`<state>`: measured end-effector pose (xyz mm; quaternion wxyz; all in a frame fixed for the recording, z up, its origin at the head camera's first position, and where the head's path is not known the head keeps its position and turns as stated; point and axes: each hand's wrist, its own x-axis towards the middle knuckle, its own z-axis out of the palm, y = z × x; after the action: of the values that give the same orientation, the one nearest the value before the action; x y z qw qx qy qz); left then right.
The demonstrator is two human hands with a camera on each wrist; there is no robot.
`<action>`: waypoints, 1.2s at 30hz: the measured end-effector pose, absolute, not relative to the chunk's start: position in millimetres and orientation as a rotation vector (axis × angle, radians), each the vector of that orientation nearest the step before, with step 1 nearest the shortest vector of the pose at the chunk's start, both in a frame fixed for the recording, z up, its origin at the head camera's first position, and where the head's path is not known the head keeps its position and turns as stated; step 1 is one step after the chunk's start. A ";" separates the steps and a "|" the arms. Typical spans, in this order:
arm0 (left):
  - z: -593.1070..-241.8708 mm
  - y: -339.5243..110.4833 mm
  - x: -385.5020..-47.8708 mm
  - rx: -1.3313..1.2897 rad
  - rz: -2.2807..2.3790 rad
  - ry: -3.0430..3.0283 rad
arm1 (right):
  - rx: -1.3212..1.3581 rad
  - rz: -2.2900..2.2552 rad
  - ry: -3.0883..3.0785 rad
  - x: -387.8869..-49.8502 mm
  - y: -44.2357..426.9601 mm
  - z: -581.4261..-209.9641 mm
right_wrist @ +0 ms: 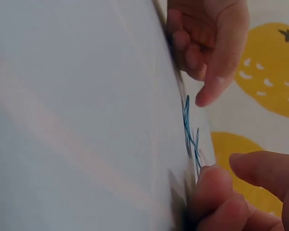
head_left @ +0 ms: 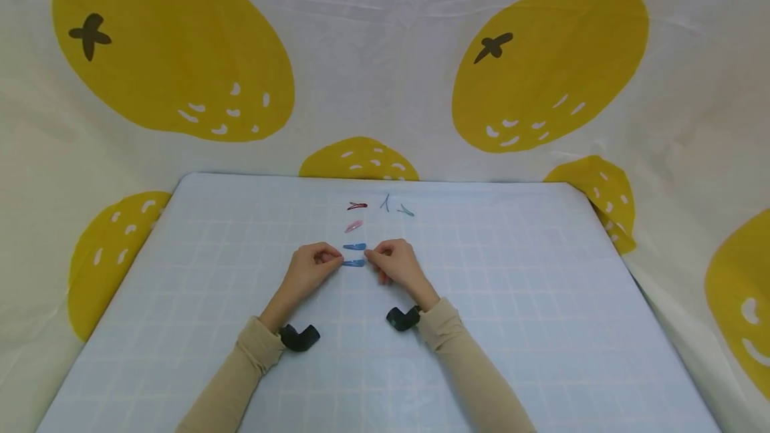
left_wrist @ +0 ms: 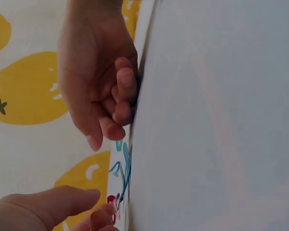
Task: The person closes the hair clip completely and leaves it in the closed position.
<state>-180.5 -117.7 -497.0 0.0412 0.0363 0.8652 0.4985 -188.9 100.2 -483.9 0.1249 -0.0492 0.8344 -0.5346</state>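
Note:
Two blue snap hair clips [head_left: 355,246] lie one above the other on the table, between the hands. At the left end of the lower blue hair clip [head_left: 355,263] is my left hand [head_left: 308,271], its fingertips touching or nearly touching it. My right hand [head_left: 398,266] is beside the clips' right ends, fingers bent loosely. In the right wrist view, the right thumb [right_wrist: 257,169] stands apart from the fingers, and blue clips [right_wrist: 187,125] show beyond. The left wrist view has the left hand [left_wrist: 48,209] with nothing visibly pinched.
Farther back lie a pink hair clip [head_left: 353,226], a dark red one [head_left: 357,206], a thin blue one [head_left: 386,203] and a teal one [head_left: 406,210]. A pale checked cloth [head_left: 529,299] covers the table. Behind it hangs a white curtain [head_left: 373,72] with yellow fruit prints.

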 end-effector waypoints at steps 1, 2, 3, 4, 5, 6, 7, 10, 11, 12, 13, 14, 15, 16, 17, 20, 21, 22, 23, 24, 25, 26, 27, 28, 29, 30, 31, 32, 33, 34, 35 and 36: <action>-494.9 -118.7 -180.9 0.099 1.521 2.621 | -0.153 -1.556 2.425 -189.3 100.4 -483.1; -492.8 -119.7 -181.4 0.089 1.515 2.593 | -0.161 -1.551 2.422 -189.8 100.7 -482.1; -490.7 -120.9 -182.0 0.086 1.509 2.572 | -0.170 -1.547 2.422 -190.3 101.1 -481.0; -489.0 -122.1 -182.8 0.081 1.510 2.549 | -0.179 -1.541 2.426 -191.1 101.6 -480.0; -487.2 -123.4 -183.7 0.078 1.509 2.530 | -0.185 -1.536 2.431 -192.1 102.3 -479.0; -485.6 -124.7 -184.5 0.076 1.509 2.514 | -0.189 -1.532 2.438 -193.0 102.9 -477.4; -483.6 -125.7 -185.4 0.074 1.502 2.504 | -0.191 -1.530 2.446 -194.3 104.0 -476.4; -479.2 -129.2 -188.9 0.069 1.470 2.500 | -0.192 -1.519 2.472 -199.4 106.9 -473.0; -477.2 -130.3 -190.1 0.066 1.454 2.505 | -0.196 -1.521 2.478 -201.2 107.8 -471.5; -475.1 -131.3 -191.4 0.067 1.446 2.507 | -0.202 -1.521 2.486 -203.0 108.6 -469.6; -473.3 -132.4 -193.0 0.069 1.438 2.510 | -0.211 -1.522 2.494 -205.1 109.3 -468.1; -470.8 -133.1 -194.5 0.065 1.434 2.513 | -0.217 -1.525 2.498 -207.2 110.0 -466.3; -468.2 -133.7 -196.2 0.062 1.427 2.514 | -0.223 -1.524 2.503 -209.2 110.5 -464.0; -466.4 -134.3 -198.5 0.064 1.427 2.516 | -0.231 -1.517 2.514 -211.5 110.8 -462.1; -464.6 -134.9 -201.0 0.063 1.419 2.519 | -0.239 -1.508 2.526 -213.8 111.1 -460.2; -460.2 -136.3 -209.8 0.071 1.402 2.525 | -0.255 -1.484 2.549 -221.0 111.2 -454.5; -459.7 -137.0 -213.0 0.080 1.393 2.528 | -0.258 -1.472 2.559 -223.6 111.2 -452.9; -459.0 -137.3 -216.4 0.086 1.390 2.531 | -0.264 -1.466 2.567 -226.1 111.1 -451.4; -457.7 -137.4 -219.4 0.085 1.380 2.534 | -0.272 -1.467 2.570 -228.8 111.2 -450.0; -456.8 -137.4 -222.4 0.091 1.376 2.540 | -0.278 -1.470 2.574 -231.6 111.2 -448.9; -455.7 -137.3 -225.3 0.097 1.373 2.547 | -0.282 -1.468 2.579 -234.5 111.2 -448.0; -454.9 -137.0 -228.1 0.098 1.371 2.553 | -0.289 -1.468 2.585 -237.3 111.0 -447.2; -453.9 -136.8 -230.8 0.108 1.367 2.558 | -0.301 -1.471 2.589 -239.9 110.7 -446.3; -453.0 -136.2 -233.5 0.112 1.362 2.565 | -0.310 -1.469 2.597 -242.6 110.3 -445.9; -452.0 -135.5 -236.0 0.117 1.356 2.573 | -0.320 -1.458 2.613 -245.6 109.7 -446.0; -451.3 -134.6 -238.6 0.119 1.351 2.576 | -0.327 -1.447 2.628 -248.3 109.0 -445.9; -450.5 -133.6 -241.3 0.127 1.343 2.580 | -0.335 -1.436 2.640 -250.8 108.2 -445.8; -450.0 -132.7 -244.0 0.135 1.332 2.582 | -0.343 -1.420 2.655 -253.5 107.2 -445.8; -449.7 -131.5 -246.8 0.139 1.322 2.581 | -0.353 -1.403 2.666 -256.1 106.1 -445.8; -449.6 -130.2 -249.8 0.141 1.312 2.581 | -0.365 -1.382 2.676 -259.0 105.0 -446.4; -449.5 -129.0 -252.7 0.143 1.305 2.575 | -0.378 -1.364 2.681 -261.6 103.7 -446.4; -449.8 -127.8 -255.8 0.153 1.290 2.571 | -0.391 -1.353 2.675 -263.8 102.4 -446.0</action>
<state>-255.8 -127.8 -449.8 0.1302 0.0528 0.8849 0.4440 -263.8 102.4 -446.0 0.0590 -0.1292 0.8834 -0.4467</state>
